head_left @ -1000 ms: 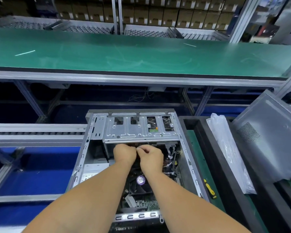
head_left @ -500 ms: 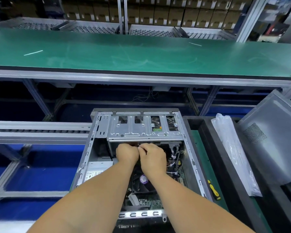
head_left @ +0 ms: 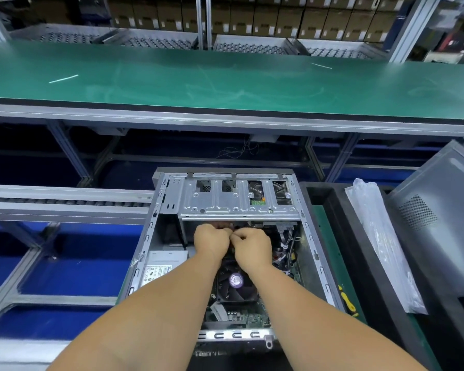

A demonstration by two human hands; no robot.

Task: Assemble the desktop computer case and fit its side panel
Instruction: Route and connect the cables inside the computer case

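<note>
Open computer case on a factory line — green conveyor belt beyond, side panel leaning at right.
Left hand and right hand meet under the drive cage, fingers curled tight — what they pinch is hidden.

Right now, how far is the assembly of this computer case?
Done: the fan, the power supply and the drive cage sit inside the open case. In hand: the left hand and the right hand work together under the cage, fingers curled on something hidden. Left: the side panel leans unfitted at the right.
</note>
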